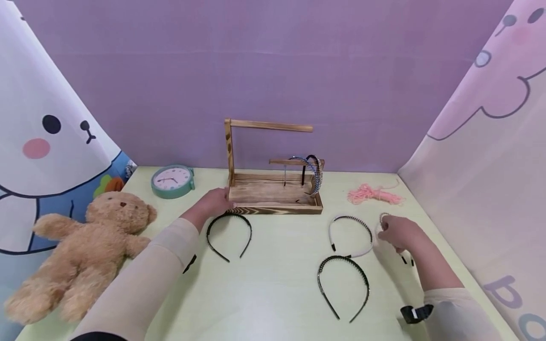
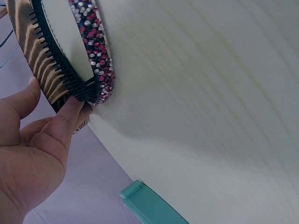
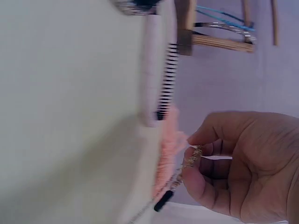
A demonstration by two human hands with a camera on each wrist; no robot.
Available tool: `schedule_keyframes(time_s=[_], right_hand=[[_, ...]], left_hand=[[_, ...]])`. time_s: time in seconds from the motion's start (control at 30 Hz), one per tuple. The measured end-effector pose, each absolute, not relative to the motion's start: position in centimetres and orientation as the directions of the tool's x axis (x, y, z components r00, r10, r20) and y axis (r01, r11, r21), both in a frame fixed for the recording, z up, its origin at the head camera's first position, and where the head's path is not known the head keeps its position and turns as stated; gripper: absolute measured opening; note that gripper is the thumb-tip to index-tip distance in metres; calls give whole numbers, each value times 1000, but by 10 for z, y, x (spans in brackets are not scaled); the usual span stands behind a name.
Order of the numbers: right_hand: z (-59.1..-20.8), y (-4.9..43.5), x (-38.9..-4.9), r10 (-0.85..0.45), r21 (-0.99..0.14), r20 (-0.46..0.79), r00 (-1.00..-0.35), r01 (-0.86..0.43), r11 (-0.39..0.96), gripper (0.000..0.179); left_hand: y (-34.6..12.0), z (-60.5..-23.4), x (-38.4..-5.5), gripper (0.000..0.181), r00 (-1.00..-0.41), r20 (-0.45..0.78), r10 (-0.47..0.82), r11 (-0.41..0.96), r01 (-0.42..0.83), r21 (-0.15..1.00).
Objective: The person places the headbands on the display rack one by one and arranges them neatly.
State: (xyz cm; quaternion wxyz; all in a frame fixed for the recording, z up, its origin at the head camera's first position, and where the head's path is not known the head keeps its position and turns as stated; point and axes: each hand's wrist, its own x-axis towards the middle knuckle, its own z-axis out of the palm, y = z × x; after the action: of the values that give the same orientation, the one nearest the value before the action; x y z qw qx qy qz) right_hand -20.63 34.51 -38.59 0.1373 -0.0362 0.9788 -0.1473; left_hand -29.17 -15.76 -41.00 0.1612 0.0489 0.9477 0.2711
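My left hand grips the front left corner of a wooden headband stand, its thumb and fingers on either side of the edge in the left wrist view. Close by that hand lies a black toothed headband with red and white beads. My right hand pinches a thin headband with gold beading between thumb and fingertips; its dark end tips show below the hand. Several headbands, including a blue one, hang on the stand's short lower bar. The upper bar carries none.
A white toothed headband and a black headband lie left of my right hand. Pink yarn sits behind it. A teal clock and a teddy bear occupy the left side. A purple backdrop stands behind the table.
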Motion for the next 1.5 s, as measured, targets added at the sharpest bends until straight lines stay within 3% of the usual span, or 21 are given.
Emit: schedule_keyframes(time_s=[0.23, 0.7, 0.83, 1.13, 1.5], right_hand=[[-345, 339, -201, -150, -328, -156, -976, -92, 940, 19], [-296, 267, -170, -202, -482, 200, -959, -276, 831, 12], [-294, 242, -170, -255, -514, 273, -928, -365, 776, 12], [-308, 189, -191, -348, -642, 247, -904, -422, 640, 13], [-340, 138, -238, -328, -679, 304, -894, -445, 584, 9]], left_hand=[[-158, -411, -293, 70, -941, -287, 180, 851, 2, 526], [-158, -413, -293, 69, -943, -276, 188, 846, 13, 532], [-158, -412, -293, 70, -944, -273, 187, 850, 16, 526], [-159, -412, -292, 68, -944, -278, 178, 857, 10, 515], [-160, -416, -297, 70, -947, -262, 184, 861, 26, 508]])
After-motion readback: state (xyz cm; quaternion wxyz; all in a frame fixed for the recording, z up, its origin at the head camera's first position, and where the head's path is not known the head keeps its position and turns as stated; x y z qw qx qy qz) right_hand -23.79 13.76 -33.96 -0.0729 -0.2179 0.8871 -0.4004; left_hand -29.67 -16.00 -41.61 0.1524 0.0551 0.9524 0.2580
